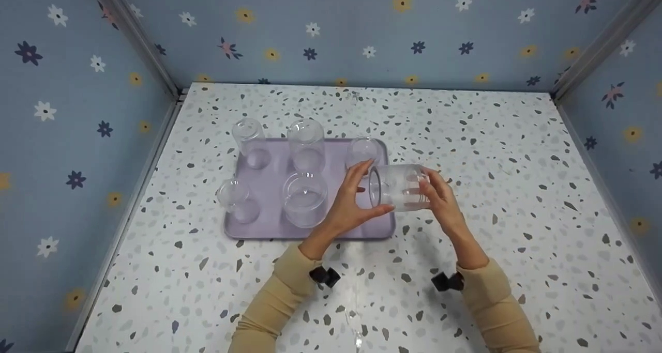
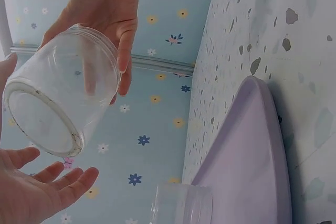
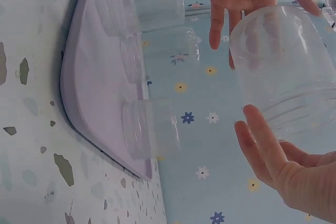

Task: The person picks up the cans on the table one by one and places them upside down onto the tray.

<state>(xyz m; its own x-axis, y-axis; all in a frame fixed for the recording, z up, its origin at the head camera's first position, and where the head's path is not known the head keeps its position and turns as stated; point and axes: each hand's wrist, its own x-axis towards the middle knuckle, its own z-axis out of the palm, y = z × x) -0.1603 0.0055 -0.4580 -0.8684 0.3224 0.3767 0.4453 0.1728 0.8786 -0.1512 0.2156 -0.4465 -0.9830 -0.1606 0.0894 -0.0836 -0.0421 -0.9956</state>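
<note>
A clear wide jar (image 1: 401, 187) is held on its side above the right end of a lilac tray (image 1: 258, 235). My right hand (image 1: 444, 203) grips it round the threaded neck, which faces right. My left hand (image 1: 349, 200) is at the jar's base end, thumb and fingers spread on either side. In the left wrist view, the jar's base (image 2: 42, 119) faces the left hand (image 2: 42, 187), whose fingers look straight and apart from it. Whether the left thumb touches the glass, I cannot tell.
Several clear jars stand on the tray: a large one (image 1: 305, 203) in the front middle, a tall one (image 1: 306, 141) behind it, a narrow one (image 1: 248, 133) back left, a small one (image 1: 234, 195) front left and another (image 1: 363, 149) back right. Flowered panels (image 1: 336, 37) enclose the speckled table (image 1: 517, 187).
</note>
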